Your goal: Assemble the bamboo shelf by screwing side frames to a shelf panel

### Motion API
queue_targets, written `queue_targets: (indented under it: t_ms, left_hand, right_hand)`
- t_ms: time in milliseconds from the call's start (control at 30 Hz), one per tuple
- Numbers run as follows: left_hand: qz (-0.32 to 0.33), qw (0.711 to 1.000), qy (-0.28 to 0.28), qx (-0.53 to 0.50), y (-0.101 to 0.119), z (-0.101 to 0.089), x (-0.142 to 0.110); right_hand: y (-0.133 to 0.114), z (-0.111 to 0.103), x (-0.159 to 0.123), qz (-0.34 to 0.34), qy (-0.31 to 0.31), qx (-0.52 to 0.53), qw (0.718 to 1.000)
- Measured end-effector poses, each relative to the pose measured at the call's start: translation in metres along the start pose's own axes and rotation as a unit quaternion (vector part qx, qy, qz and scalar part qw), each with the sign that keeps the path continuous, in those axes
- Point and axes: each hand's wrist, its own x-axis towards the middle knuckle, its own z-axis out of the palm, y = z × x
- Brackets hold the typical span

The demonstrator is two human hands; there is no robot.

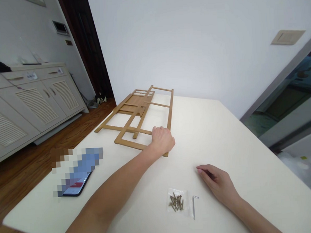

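Observation:
My left hand (163, 140) is closed around the near right part of a ladder-like wooden frame (170, 112). That frame lies partly over a second wooden frame (114, 113) and a slatted wooden panel (131, 102). My right hand (218, 182) rests near the table's right middle, thumb and fingertips together, with nothing visible in it. Left of it, a clear bag (186, 202) holds several brass-coloured screws (177, 201). An L-shaped hex key (194, 208) lies between the bag and my right hand.
The white table (210, 127) reaches back to a white wall (193, 41). On its left side lies a phone (75, 186), its screen partly pixelated. A louvred cabinet (40, 98) stands on the wooden floor at the left. A doorway opens on the right.

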Motion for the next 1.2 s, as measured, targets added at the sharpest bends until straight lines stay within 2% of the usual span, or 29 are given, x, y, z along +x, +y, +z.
queue_targets:
  t_ms: [200, 433, 900, 1100, 1200]
  left_hand:
    - [0.036, 0.999, 0.007, -0.024, 0.033, -0.002, -0.017]
    - [0.059, 0.998, -0.008, -0.037, 0.051, 0.002, -0.026]
    - [0.057, 0.995, -0.031, -0.075, 0.063, 0.016, -0.023]
    - [0.052, 0.995, -0.038, -0.08, 0.065, 0.018, -0.025]
    - [0.047, 0.994, -0.041, -0.087, 0.068, 0.018, -0.026]
  right_hand:
    - [0.002, 0.0, 0.0, -0.017, 0.001, 0.003, 1.0]
    - [0.001, -0.001, 0.0, -0.02, 0.005, -0.012, 1.0]
    - [-0.001, 0.0, 0.0, -0.018, -0.007, 0.001, 1.0]
    - [-0.008, 0.001, 0.001, -0.015, -0.01, 0.02, 1.0]
    - [-0.014, 0.003, 0.001, -0.009, -0.031, 0.041, 0.999]
